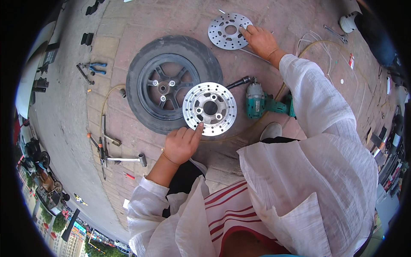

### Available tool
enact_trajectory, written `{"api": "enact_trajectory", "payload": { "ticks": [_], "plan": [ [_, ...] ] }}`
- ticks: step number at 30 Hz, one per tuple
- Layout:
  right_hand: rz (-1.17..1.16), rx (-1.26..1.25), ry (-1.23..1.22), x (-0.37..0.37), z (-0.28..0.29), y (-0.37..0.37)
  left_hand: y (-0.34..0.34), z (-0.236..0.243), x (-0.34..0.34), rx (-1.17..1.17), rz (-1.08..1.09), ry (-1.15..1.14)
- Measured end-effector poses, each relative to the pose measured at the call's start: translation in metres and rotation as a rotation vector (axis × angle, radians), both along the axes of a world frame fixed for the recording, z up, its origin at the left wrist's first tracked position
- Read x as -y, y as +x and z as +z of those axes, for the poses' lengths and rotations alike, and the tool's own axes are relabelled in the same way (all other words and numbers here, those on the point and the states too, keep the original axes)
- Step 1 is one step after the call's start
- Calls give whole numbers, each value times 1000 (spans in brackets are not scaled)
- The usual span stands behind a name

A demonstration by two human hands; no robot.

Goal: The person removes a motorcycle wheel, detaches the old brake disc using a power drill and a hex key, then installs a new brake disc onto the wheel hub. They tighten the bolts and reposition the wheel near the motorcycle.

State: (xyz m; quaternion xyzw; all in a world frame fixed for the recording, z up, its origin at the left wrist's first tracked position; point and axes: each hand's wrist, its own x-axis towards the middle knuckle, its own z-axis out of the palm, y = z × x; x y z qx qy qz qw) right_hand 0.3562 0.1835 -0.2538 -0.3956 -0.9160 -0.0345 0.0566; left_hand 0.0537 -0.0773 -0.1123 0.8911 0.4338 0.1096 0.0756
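Note:
My left hand (182, 143) has its index finger on the lower rim of a silver drilled brake disc (192, 98), its other fingers curled; the thumb is hidden. The disc overlaps the right part of a black-tyred wheel (141, 77) with a dark spoked rim. My right hand (261, 43), fingers bent, grips the right edge of a second drilled disc (220, 36) at the top, above the paving. A green power tool (257, 103) with a black socket extension (235, 83) beside it lies right of the wheel.
Pliers (96, 67), a T-shaped wrench (124, 159) and other tools lie on the paving to the left. A spanner (336, 34), hoses and a bystander's shoe (347, 23) are at upper right. Parked scooters (47, 175) stand far left.

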Motion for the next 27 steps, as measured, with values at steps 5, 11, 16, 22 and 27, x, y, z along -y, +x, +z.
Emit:
{"api": "enact_trajectory", "payload": {
  "ticks": [5,11,16,22,27],
  "plan": [
    [-5,18,13,-10,19,-5,15,35,-18,230,197,-118],
    [-175,-455,-85,-25,61,-25,41,41,0,567,684,-982],
    [-430,-987,-905,-11,123,-61,42,-83,82,815,1124,-1317],
    [-597,-988,-1592,27,96,-95,22,-141,120,670,1115,-1297],
    [-495,-825,-1865,52,74,-125,-3,-88,91,-67,712,-1245]
  ]
}}
